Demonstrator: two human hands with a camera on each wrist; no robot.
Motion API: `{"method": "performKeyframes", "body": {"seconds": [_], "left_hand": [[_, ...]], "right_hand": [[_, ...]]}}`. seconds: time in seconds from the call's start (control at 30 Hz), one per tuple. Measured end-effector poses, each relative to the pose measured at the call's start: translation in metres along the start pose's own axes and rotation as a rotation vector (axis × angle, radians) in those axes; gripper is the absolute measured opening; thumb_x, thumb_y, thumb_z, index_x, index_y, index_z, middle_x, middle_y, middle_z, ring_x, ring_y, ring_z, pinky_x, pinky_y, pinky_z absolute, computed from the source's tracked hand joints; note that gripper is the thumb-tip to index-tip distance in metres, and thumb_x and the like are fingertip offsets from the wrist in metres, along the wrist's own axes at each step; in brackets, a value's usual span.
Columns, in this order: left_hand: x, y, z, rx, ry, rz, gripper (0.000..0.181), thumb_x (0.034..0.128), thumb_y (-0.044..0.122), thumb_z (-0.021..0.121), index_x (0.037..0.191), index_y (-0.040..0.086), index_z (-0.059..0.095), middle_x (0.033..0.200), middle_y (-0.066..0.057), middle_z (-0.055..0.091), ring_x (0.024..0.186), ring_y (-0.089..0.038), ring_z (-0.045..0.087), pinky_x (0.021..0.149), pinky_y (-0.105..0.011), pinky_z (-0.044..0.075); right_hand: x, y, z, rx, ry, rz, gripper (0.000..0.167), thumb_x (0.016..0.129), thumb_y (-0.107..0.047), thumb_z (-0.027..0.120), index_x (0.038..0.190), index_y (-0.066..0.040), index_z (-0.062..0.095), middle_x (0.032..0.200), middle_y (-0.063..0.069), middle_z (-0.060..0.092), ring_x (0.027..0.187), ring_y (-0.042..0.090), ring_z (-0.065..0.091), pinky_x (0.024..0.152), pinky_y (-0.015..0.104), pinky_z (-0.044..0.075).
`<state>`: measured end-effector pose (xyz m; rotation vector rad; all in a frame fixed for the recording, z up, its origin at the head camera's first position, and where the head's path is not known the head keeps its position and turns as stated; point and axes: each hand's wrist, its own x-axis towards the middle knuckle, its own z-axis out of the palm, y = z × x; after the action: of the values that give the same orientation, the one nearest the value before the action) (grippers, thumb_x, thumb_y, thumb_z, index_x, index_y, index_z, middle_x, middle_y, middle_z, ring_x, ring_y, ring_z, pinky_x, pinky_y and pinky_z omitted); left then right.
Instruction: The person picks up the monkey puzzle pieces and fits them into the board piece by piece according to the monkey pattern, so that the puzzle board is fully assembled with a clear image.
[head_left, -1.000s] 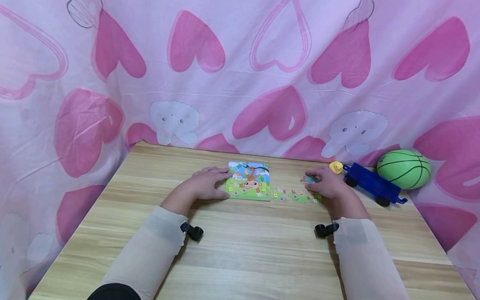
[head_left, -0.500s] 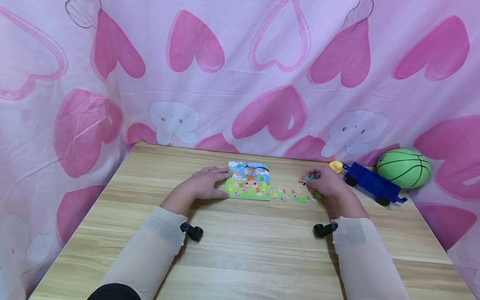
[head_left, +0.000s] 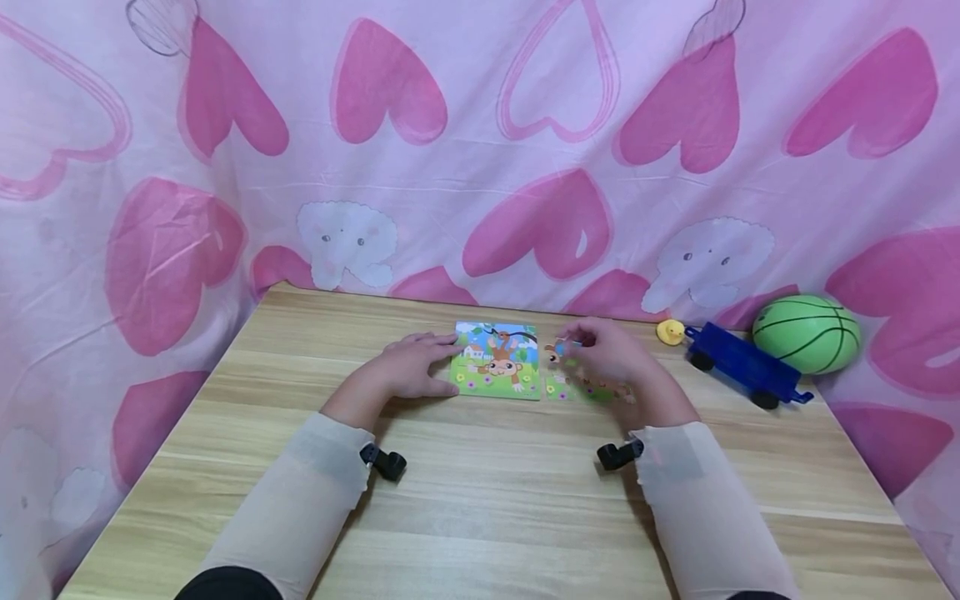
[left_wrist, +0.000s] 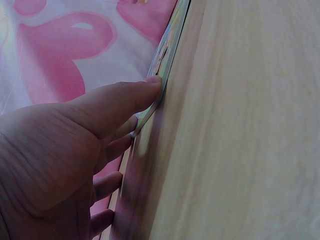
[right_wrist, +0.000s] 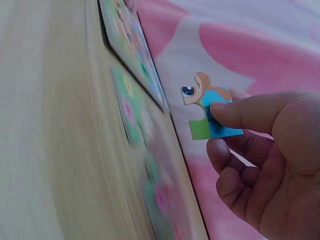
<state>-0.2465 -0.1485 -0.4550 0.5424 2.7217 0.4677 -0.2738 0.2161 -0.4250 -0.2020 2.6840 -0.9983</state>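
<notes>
Piece [right_wrist: 216, 129] is hanging just off the right edge of the board [head_left: 489, 385], above the loose pieces [head_left: 557, 386] that are lying rightward from the board's near right corner, toward the far edge of the worktop [head_left: 495, 492]. I am watching the right hand [head_left: 618, 358] pinching it: the thumb is lying on the printed face, a finger is backing it, and the other fingers are curling in below. Its eye-marked end and green corner are sticking out free of the pinch.

From my end I am judging it very light, thin and stiff, like card or thin board, with a smooth print that is probably offering a little slip. I am treating the tab and the notch as its weak spots, likely to be creasing under a hard squeeze. I am favouring a hold on the solid middle, face to back, leaving the jigsaw edges bare.

The left hand [head_left: 412, 367] is gripping nothing; its relaxed fingers are lying along the board's left edge, the thumb touching at the near left corner. The right hand is hiding some loose pieces.
</notes>
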Motion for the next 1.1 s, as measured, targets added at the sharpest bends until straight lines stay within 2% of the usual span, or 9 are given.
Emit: {"method": "performKeyframes", "body": {"seconds": [0.07, 0.17, 0.27, 0.43, 0.53, 0.67, 0.77, 0.87, 1.1], "left_hand": [[0.000, 0.000, -0.001, 0.002, 0.000, 0.001, 0.082, 0.0938, 0.062, 0.073, 0.165, 0.040, 0.040, 0.179, 0.012, 0.025, 0.169, -0.036, 0.016, 0.131, -0.072, 0.020], [0.000, 0.000, -0.001, 0.004, 0.004, 0.008, 0.082, 0.0940, 0.062, 0.073, 0.165, 0.040, 0.040, 0.179, 0.012, 0.026, 0.168, -0.036, 0.017, 0.131, -0.072, 0.021], [-0.001, 0.000, -0.002, 0.008, 0.010, 0.015, 0.081, 0.0942, 0.061, 0.073, 0.165, 0.039, 0.041, 0.179, 0.012, 0.027, 0.168, -0.036, 0.018, 0.131, -0.072, 0.021], [-0.002, 0.002, -0.003, 0.005, 0.008, 0.015, 0.081, 0.0947, 0.060, 0.073, 0.165, 0.037, 0.042, 0.179, 0.011, 0.027, 0.168, -0.036, 0.018, 0.131, -0.072, 0.021], [-0.002, 0.003, -0.003, 0.003, 0.005, 0.016, 0.080, 0.0949, 0.060, 0.073, 0.165, 0.037, 0.042, 0.179, 0.010, 0.027, 0.168, -0.037, 0.018, 0.131, -0.072, 0.021], [-0.002, 0.003, -0.003, 0.000, 0.005, 0.015, 0.081, 0.0947, 0.060, 0.073, 0.165, 0.038, 0.041, 0.179, 0.011, 0.027, 0.168, -0.037, 0.018, 0.131, -0.072, 0.020], [-0.003, 0.003, -0.003, -0.004, 0.004, 0.009, 0.081, 0.0945, 0.060, 0.074, 0.165, 0.038, 0.041, 0.179, 0.011, 0.026, 0.168, -0.036, 0.017, 0.131, -0.072, 0.020], [-0.003, 0.004, -0.004, -0.007, 0.003, 0.002, 0.081, 0.0944, 0.060, 0.074, 0.165, 0.039, 0.041, 0.179, 0.011, 0.026, 0.169, -0.036, 0.017, 0.132, -0.071, 0.020], [-0.004, 0.005, -0.004, -0.011, 0.002, -0.002, 0.081, 0.0940, 0.060, 0.074, 0.165, 0.039, 0.041, 0.179, 0.010, 0.027, 0.168, -0.036, 0.017, 0.132, -0.071, 0.020]], "right_hand": [[0.004, -0.009, 0.006, 0.008, -0.006, -0.052, 0.021, 0.105, -0.027, 0.069, 0.126, -0.030, 0.072, 0.119, 0.004, 0.068, 0.106, 0.028, 0.060, 0.084, 0.036, 0.055], [0.010, -0.021, 0.014, 0.021, -0.032, -0.101, 0.022, 0.106, -0.026, 0.067, 0.127, -0.028, 0.073, 0.120, 0.003, 0.068, 0.107, 0.028, 0.061, 0.084, 0.038, 0.058], [0.014, -0.033, 0.020, 0.025, -0.055, -0.104, 0.023, 0.107, -0.026, 0.064, 0.129, -0.029, 0.072, 0.122, 0.002, 0.067, 0.109, 0.029, 0.061, 0.085, 0.041, 0.060], [0.019, -0.045, 0.027, 0.034, -0.066, -0.100, 0.019, 0.108, -0.027, 0.064, 0.125, -0.031, 0.072, 0.122, 0.001, 0.065, 0.113, 0.029, 0.059, 0.093, 0.043, 0.056], [0.023, -0.043, 0.035, 0.041, -0.066, -0.128, 0.020, 0.107, -0.024, 0.066, 0.125, -0.027, 0.073, 0.121, 0.003, 0.066, 0.111, 0.028, 0.060, 0.090, 0.040, 0.055], [0.029, -0.036, 0.046, 0.045, -0.073, -0.138, 0.022, 0.107, -0.021, 0.066, 0.128, -0.024, 0.072, 0.117, 0.005, 0.066, 0.104, 0.026, 0.060, 0.079, 0.036, 0.055], [0.031, -0.033, 0.050, 0.035, -0.076, -0.142, 0.022, 0.107, -0.021, 0.067, 0.128, -0.024, 0.073, 0.115, 0.005, 0.066, 0.101, 0.025, 0.060, 0.078, 0.035, 0.054], [0.033, -0.033, 0.053, 0.019, -0.073, -0.148, 0.023, 0.104, -0.019, 0.069, 0.126, -0.024, 0.074, 0.112, 0.004, 0.069, 0.101, 0.025, 0.062, 0.080, 0.036, 0.056], [0.036, -0.035, 0.058, -0.056, -0.055, -0.143, 0.029, 0.095, -0.016, 0.081, 0.121, -0.026, 0.077, 0.120, 0.001, 0.071, 0.110, 0.025, 0.063, 0.100, 0.044, 0.055]]}}
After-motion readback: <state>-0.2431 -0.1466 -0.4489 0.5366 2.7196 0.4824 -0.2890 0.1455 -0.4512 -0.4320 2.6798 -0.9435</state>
